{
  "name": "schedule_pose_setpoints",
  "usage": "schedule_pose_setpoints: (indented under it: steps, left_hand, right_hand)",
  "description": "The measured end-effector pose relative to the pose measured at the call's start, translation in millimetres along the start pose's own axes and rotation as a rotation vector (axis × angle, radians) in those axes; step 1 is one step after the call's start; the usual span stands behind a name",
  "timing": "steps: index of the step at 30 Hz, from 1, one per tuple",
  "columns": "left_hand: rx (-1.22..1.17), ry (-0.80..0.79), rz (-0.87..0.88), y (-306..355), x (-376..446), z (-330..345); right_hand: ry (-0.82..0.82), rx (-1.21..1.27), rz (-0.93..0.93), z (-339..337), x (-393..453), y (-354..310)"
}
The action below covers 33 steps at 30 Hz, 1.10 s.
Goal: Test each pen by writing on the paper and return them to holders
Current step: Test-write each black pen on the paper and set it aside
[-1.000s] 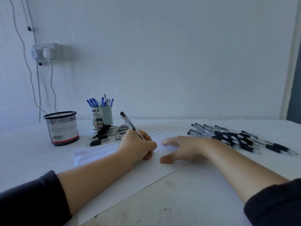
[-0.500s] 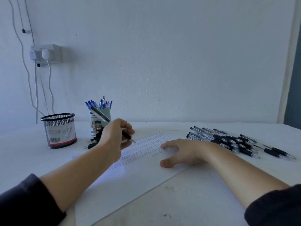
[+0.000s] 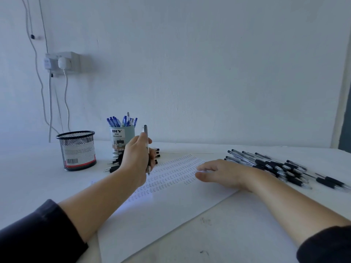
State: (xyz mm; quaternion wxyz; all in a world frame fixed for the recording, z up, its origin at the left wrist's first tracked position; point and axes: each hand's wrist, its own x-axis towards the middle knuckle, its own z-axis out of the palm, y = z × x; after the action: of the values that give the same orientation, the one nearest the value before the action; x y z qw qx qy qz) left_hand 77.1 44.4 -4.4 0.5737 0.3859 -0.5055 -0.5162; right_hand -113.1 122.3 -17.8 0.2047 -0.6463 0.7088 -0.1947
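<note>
pen (image 3: 146, 147): light, stiff, slick barrel; take at rubber sleeve | left hand (image 3: 137, 158) grip clasps it upright | right hand (image 3: 218, 172) flat, released, on paper (image 3: 171, 202)

Loose pens (image 3: 131, 160) crowd the blue holder's (image 3: 122, 138) front.

Paper (image 3: 171, 215) lies between holders (image 3: 77, 150) left and pens (image 3: 281, 168) right.
</note>
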Motion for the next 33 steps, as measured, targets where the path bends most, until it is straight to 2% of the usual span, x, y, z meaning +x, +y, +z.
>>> schedule_pose_setpoints:
  steps: [13, 22, 27, 30, 33]
  left_hand:
    - [0.07, 0.034, 0.005, -7, 5, 0]
    - [-0.04, -0.183, -0.011, -9, -4, 8]
    - [-0.045, -0.313, -0.02, -11, -6, 9]
    - [0.039, -0.33, -0.027, -12, -5, 8]
    - [0.145, -0.318, -0.023, -13, -2, 5]
  right_hand:
    - [0.048, 0.034, -0.012, 1, 1, 0]
    - [0.253, 0.167, -0.185, 5, 3, -14]
    - [0.309, 0.093, -0.255, 5, 4, -22]
    - [0.4, 0.007, -0.172, -8, 0, -15]
    - [0.582, -0.296, 0.102, -29, -4, 1]
